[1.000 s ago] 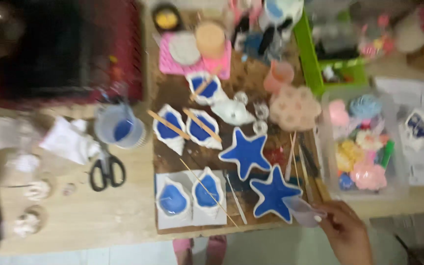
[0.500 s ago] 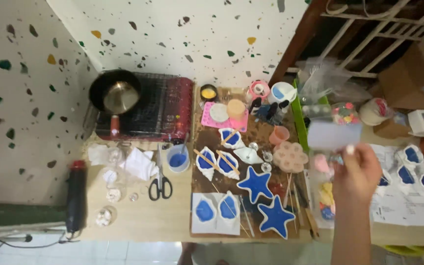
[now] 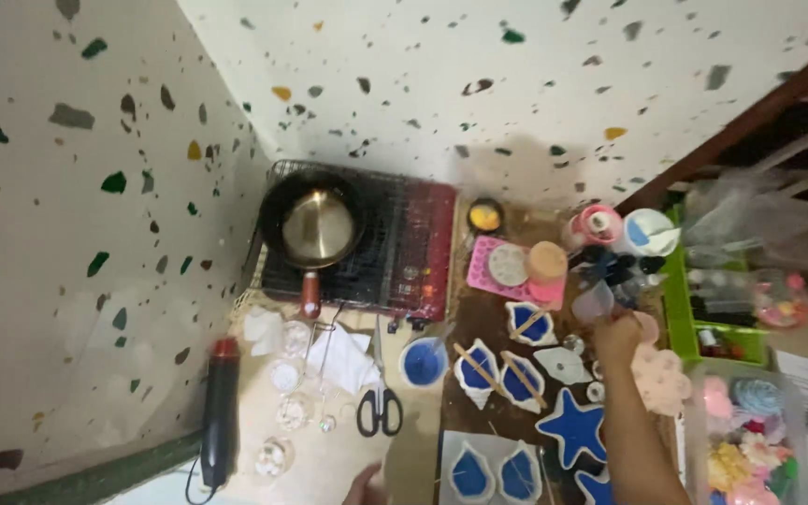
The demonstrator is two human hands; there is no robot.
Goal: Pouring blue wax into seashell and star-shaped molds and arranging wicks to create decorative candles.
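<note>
My right hand (image 3: 615,339) reaches out over the brown board (image 3: 479,323), its fingers closed on a small clear plastic cup (image 3: 592,302). Just left of my forearm lie shell-shaped moulds (image 3: 479,370) filled with blue liquid, with wooden sticks across them. A blue star mould (image 3: 572,428) lies beside the arm. Two teardrop moulds (image 3: 471,473) with blue fill sit near the bottom edge. Only a sliver of my left hand (image 3: 364,485) shows at the bottom, near the scissors (image 3: 379,408); its fingers are hidden.
A round cup of blue liquid (image 3: 423,363) stands left of the moulds. A black pan (image 3: 313,224) rests on a red portable stove (image 3: 423,248). A black heat gun (image 3: 220,411) lies at left, a green basket (image 3: 680,309) and a clear box of colourful pieces (image 3: 750,440) at right.
The view has swung up toward the speckled wall and the table now looks farther away. My right hand moved from the table's right side to above the board's middle.
</note>
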